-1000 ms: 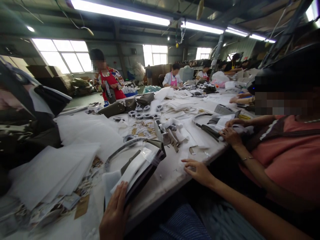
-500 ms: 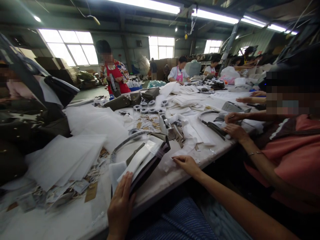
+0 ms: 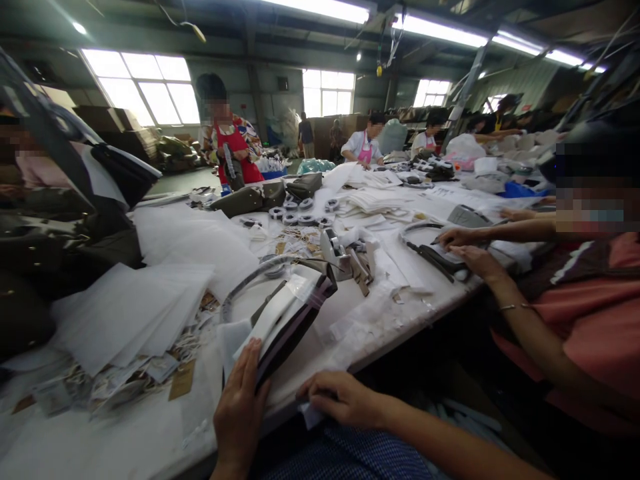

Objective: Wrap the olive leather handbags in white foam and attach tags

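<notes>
A dark olive handbag (image 3: pixel 295 337) lies tilted near the table's front edge, its wrapped round handle (image 3: pixel 235 293) arching to the left. White padding (image 3: pixel 273 313) and clear film cover its upper side. My left hand (image 3: pixel 240 407) rests on the near end of the bag, fingers stretched out along the padding and thumb apart. Just off the table edge, my right hand (image 3: pixel 345 398) is closed around a thin whitish sheet (image 3: pixel 313 415), whose small end hangs below the fingers. Translucent wrapping (image 3: pixel 345 333) lies on the table behind that hand.
White foam sheets (image 3: pixel 135 313) are stacked at left, beside loose tags (image 3: pixel 181 380). Wrapped rings (image 3: pixel 305 219) and olive bags (image 3: pixel 245 201) lie farther back. At right, a co-worker's hands (image 3: pixel 473 257) handle another bag. More people work across the table.
My right hand has moved left and toward me, from the wrapping on the table to the table edge, and its fingers have curled in. My left hand stays on the handbag.
</notes>
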`<state>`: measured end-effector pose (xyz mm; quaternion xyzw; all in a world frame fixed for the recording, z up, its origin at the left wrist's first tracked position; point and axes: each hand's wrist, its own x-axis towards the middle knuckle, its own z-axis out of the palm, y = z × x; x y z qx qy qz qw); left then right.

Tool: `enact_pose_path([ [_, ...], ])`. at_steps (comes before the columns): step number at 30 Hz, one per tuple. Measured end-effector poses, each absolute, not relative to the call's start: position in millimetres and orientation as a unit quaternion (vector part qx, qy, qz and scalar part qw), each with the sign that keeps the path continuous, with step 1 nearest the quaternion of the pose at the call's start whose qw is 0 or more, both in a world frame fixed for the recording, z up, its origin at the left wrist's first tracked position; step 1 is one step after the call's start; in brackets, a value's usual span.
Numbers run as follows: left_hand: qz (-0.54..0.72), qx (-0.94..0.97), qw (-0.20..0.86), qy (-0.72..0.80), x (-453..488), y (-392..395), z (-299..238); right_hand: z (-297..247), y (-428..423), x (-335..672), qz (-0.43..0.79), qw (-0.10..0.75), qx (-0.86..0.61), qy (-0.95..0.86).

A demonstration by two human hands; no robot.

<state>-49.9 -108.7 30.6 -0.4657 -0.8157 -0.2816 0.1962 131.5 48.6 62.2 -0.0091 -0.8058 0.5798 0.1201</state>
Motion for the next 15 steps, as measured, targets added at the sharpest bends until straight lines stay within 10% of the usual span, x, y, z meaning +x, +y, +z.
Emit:
enact_pose_path([
  [9, -0.285, -0.461, 0.203, -0.815, -51.6, -109.5, 29.3, 32.0, 135.7, 175.7, 0.234, 0.372, -0.341, -0.831],
  [15, -0.285, -0.461, 0.201, -0.816, -52.2, -110.8, 26.6, 27.7, 203.9, 188.1, 0.230, 0.331, -0.516, -0.756],
])
